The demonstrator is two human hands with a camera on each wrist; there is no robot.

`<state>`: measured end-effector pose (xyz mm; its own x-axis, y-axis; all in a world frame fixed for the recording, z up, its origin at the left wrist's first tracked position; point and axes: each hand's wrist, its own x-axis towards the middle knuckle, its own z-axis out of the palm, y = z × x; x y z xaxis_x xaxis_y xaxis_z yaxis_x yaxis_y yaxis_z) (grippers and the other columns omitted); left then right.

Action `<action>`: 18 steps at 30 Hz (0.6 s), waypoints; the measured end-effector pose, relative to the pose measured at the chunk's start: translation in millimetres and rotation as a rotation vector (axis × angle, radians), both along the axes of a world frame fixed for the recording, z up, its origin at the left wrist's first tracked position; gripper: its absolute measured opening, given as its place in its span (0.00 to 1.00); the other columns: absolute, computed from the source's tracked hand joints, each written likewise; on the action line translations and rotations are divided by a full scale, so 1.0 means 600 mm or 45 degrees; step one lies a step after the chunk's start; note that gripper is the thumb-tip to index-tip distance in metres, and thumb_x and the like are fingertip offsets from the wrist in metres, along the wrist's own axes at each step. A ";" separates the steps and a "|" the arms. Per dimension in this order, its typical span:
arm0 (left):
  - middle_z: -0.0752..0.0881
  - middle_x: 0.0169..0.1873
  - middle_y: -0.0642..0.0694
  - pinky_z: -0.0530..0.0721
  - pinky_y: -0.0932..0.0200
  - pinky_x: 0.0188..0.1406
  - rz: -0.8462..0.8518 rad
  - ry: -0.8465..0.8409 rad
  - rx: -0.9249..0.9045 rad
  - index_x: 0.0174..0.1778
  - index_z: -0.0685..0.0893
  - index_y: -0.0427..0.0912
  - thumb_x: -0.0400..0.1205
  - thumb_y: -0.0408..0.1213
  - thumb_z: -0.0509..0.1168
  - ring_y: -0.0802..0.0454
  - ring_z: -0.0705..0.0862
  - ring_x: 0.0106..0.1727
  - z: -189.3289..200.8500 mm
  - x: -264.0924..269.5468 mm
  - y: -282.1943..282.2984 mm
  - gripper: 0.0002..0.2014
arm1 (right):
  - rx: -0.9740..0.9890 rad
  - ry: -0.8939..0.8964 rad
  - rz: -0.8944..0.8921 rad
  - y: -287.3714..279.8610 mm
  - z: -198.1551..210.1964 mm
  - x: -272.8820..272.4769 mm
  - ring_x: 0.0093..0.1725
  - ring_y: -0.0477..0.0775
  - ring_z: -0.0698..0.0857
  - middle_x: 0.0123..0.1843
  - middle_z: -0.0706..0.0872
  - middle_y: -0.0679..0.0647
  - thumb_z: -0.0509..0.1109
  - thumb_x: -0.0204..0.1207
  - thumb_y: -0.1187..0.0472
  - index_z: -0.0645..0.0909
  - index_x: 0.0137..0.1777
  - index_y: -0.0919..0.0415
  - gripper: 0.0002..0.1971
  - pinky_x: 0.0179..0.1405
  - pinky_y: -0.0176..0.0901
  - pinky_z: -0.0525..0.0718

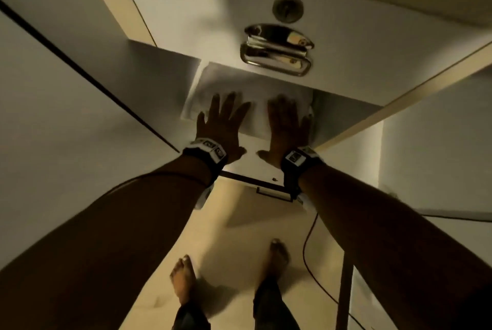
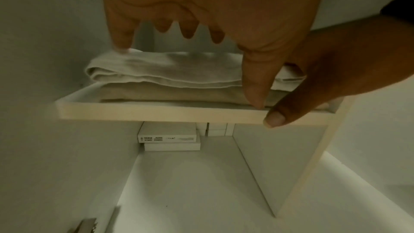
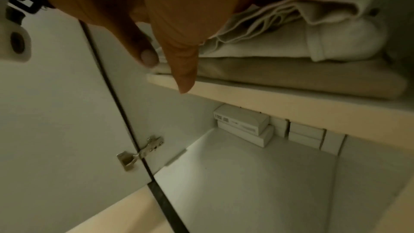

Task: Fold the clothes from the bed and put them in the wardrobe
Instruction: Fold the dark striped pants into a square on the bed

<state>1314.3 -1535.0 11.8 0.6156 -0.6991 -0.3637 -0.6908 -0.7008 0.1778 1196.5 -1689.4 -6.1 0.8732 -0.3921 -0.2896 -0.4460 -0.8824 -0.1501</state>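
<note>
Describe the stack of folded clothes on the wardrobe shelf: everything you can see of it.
The stack of folded clothes lies flat on the wardrobe shelf, close to its front edge. It shows a pale off-white garment with several hemmed layers on top and a beige folded piece beneath; both look like soft woven fabric. The left hand and right hand rest flat on top, fingers spread. A rolled white cuff or sleeve bulges at the right end.

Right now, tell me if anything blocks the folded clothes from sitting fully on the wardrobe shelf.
Nothing visible does. The folded clothes already lie on the wardrobe shelf, with the left hand and right hand resting flat on top. The small white boxes sit in the compartment below, out of the way.
</note>
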 end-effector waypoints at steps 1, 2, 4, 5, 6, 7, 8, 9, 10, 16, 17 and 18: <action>0.33 0.88 0.54 0.58 0.22 0.81 0.019 0.064 -0.012 0.85 0.35 0.70 0.73 0.57 0.78 0.37 0.37 0.89 -0.017 0.012 -0.014 0.60 | 0.004 0.018 -0.023 -0.013 -0.014 0.011 0.88 0.65 0.34 0.90 0.30 0.54 0.80 0.65 0.34 0.27 0.88 0.50 0.70 0.82 0.77 0.43; 0.34 0.88 0.56 0.63 0.21 0.80 0.068 0.127 -0.009 0.84 0.34 0.73 0.74 0.51 0.79 0.38 0.38 0.89 -0.033 0.023 -0.021 0.61 | 0.028 0.058 -0.053 -0.026 -0.026 0.014 0.89 0.64 0.34 0.90 0.30 0.52 0.81 0.65 0.34 0.26 0.87 0.48 0.70 0.83 0.77 0.45; 0.33 0.88 0.59 0.68 0.24 0.79 0.145 0.164 0.012 0.82 0.33 0.77 0.75 0.40 0.79 0.41 0.37 0.89 -0.056 0.033 -0.020 0.62 | 0.058 0.119 -0.079 -0.045 -0.041 0.006 0.89 0.63 0.34 0.90 0.29 0.48 0.83 0.64 0.37 0.25 0.86 0.43 0.71 0.85 0.75 0.50; 0.32 0.87 0.58 0.67 0.26 0.80 0.155 0.172 0.030 0.82 0.32 0.76 0.76 0.38 0.78 0.41 0.37 0.89 -0.057 0.033 -0.018 0.62 | 0.062 0.135 -0.073 -0.051 -0.041 0.003 0.89 0.63 0.35 0.90 0.30 0.48 0.84 0.65 0.38 0.26 0.86 0.42 0.70 0.85 0.74 0.52; 0.32 0.87 0.57 0.65 0.27 0.82 0.145 0.202 0.059 0.84 0.33 0.74 0.75 0.39 0.79 0.41 0.36 0.89 -0.052 0.031 -0.015 0.62 | 0.077 0.154 -0.070 -0.054 -0.037 -0.001 0.89 0.63 0.35 0.90 0.30 0.48 0.83 0.65 0.38 0.26 0.86 0.41 0.70 0.85 0.73 0.53; 0.32 0.88 0.56 0.62 0.28 0.83 0.131 0.241 0.090 0.85 0.34 0.71 0.75 0.44 0.80 0.40 0.37 0.89 -0.040 0.026 -0.013 0.62 | 0.099 0.171 -0.074 -0.053 -0.029 -0.004 0.89 0.63 0.36 0.90 0.31 0.49 0.82 0.66 0.38 0.27 0.86 0.41 0.68 0.85 0.72 0.54; 0.34 0.88 0.54 0.61 0.29 0.84 0.117 0.262 0.116 0.87 0.37 0.68 0.74 0.49 0.80 0.39 0.38 0.89 -0.019 0.021 -0.010 0.61 | 0.108 0.173 -0.081 -0.049 -0.013 -0.006 0.89 0.64 0.37 0.90 0.32 0.50 0.81 0.68 0.37 0.27 0.86 0.40 0.66 0.85 0.73 0.55; 0.37 0.89 0.52 0.62 0.28 0.83 0.098 0.266 0.131 0.88 0.41 0.65 0.75 0.54 0.79 0.38 0.41 0.90 0.005 0.014 -0.005 0.58 | 0.104 0.160 -0.082 -0.040 0.007 -0.011 0.89 0.64 0.38 0.91 0.33 0.51 0.79 0.70 0.37 0.27 0.86 0.40 0.65 0.85 0.74 0.55; 0.40 0.90 0.50 0.64 0.29 0.83 0.091 0.259 0.130 0.89 0.45 0.62 0.76 0.58 0.76 0.38 0.44 0.90 0.029 0.005 0.003 0.54 | 0.089 0.131 -0.075 -0.028 0.028 -0.019 0.89 0.64 0.39 0.91 0.35 0.51 0.78 0.71 0.36 0.28 0.86 0.39 0.63 0.84 0.75 0.55; 0.62 0.87 0.49 0.61 0.45 0.86 0.187 0.324 -0.199 0.86 0.65 0.54 0.80 0.60 0.71 0.46 0.61 0.86 0.210 -0.131 0.104 0.39 | 0.199 -0.144 -0.160 0.116 0.223 -0.138 0.90 0.58 0.39 0.91 0.38 0.49 0.72 0.74 0.38 0.29 0.86 0.35 0.56 0.83 0.76 0.44; 0.67 0.85 0.49 0.62 0.49 0.85 0.191 0.343 -0.228 0.84 0.69 0.53 0.81 0.58 0.71 0.47 0.66 0.84 0.240 -0.161 0.117 0.36 | 0.240 -0.167 -0.218 0.144 0.254 -0.158 0.90 0.57 0.39 0.91 0.38 0.49 0.72 0.75 0.40 0.29 0.86 0.35 0.56 0.82 0.76 0.41; 0.72 0.82 0.49 0.61 0.54 0.82 0.183 0.344 -0.244 0.83 0.72 0.52 0.83 0.56 0.70 0.48 0.69 0.82 0.269 -0.189 0.128 0.32 | 0.269 -0.185 -0.269 0.171 0.281 -0.175 0.90 0.56 0.38 0.91 0.38 0.48 0.72 0.76 0.42 0.29 0.86 0.34 0.56 0.82 0.76 0.40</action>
